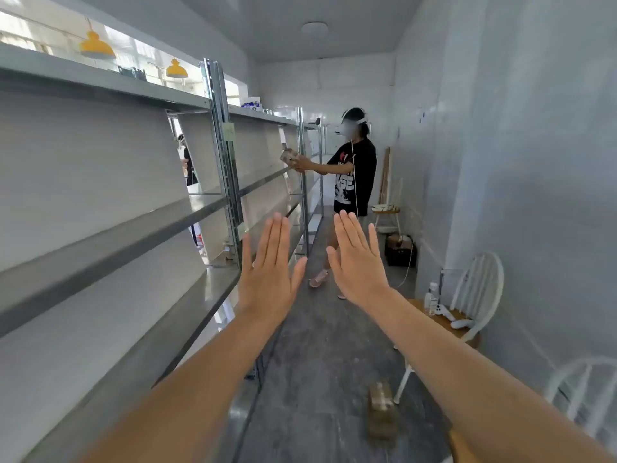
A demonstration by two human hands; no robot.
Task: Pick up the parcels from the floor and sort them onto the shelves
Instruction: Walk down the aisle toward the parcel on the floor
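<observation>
Presently, both hands are raised ahead of the wearer and hold nothing. The left hand (270, 275) and the right hand (359, 265) are flat, with fingers straight and together and their backs toward the camera. They are apart from each other and from every object.

One parcel (382, 412), brown and taped, lies on the floor (320, 345) of the aisle, below the right forearm and just beside the front leg of a white chair (477, 295). The shelves (117, 228) run along the left side.

Probable faults from this position:
- The aisle is narrow. A reach down to the parcel could strike the chair leg and upset the bottle (432, 297) standing on the seat.
- A one-handed lift may let the parcel tilt or slip, since its weight cannot be judged.
- A second person (354, 168) works at the far end and holds a small box (289, 158) at a shelf. Walking that way with a load risks a collision.

Limits of view:
- The parcel is blurred, so no label or marking on it can be read.
- The forearms cover part of the floor, and further parcels may lie under them.
- The lowest shelf boards are cut off at the frame edge.
- A second chair (581, 389) is only partly in frame.
</observation>
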